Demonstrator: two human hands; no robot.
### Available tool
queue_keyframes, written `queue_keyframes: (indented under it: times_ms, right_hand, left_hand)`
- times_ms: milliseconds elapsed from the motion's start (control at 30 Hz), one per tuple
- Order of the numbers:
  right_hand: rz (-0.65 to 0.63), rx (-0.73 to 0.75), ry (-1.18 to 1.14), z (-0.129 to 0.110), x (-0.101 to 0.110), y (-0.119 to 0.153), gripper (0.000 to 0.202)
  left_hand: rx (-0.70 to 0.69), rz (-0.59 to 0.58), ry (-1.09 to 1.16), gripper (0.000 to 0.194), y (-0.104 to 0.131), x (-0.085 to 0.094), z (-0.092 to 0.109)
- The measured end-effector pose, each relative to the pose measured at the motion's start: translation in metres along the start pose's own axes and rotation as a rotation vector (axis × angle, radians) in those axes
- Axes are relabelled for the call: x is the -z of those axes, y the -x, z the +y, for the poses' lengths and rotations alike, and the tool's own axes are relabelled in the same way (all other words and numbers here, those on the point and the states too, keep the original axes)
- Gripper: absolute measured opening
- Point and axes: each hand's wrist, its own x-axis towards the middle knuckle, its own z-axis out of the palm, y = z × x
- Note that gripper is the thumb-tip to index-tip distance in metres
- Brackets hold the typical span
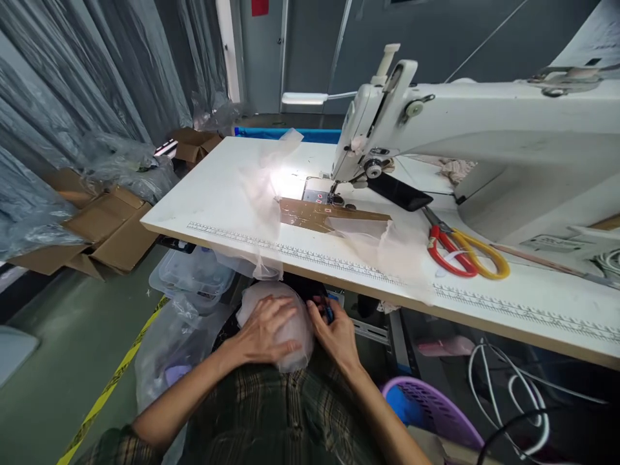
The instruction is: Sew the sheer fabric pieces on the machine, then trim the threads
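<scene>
Spread fingers of my left hand (271,326) lie on a rounded bundle of sheer white fabric (301,336) in my lap, below the table's front edge. Just right of the bundle, my right hand (334,329) is closed around a small dark tool with a blue part (329,313), mostly hidden by the fingers. On the table, sheer pale fabric (407,252) lies over part of a brown taped strip (310,214) in front of the needle. More sheer fabric (261,194) lies left of the needle and hangs over the edge.
A white sewing machine (484,116) stands at the right of the white table (194,194). Red and yellow handled scissors (453,252) lie beside it. Open cardboard boxes (111,226) are at left. A purple basket (436,407) and coiled cables (513,394) sit below right.
</scene>
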Motion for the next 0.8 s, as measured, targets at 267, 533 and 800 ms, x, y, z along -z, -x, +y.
queue_keyframes:
  times_ms: [267,533,800]
  right_hand:
    - [-0.162,0.177,-0.181,-0.061,-0.022,-0.027,0.052]
    - [-0.284,0.397,-0.246,-0.078,-0.017,-0.001,0.021]
    - [-0.591,0.480,-0.292,-0.089,0.011,0.042,0.008]
  left_hand:
    - [-0.030,-0.038,-0.051,0.067,0.002,-0.012,0.002]
    - [-0.123,0.722,-0.151,0.029,0.026,0.063,0.022]
    - [0.041,0.466,0.201,0.030,0.008,0.075,0.023]
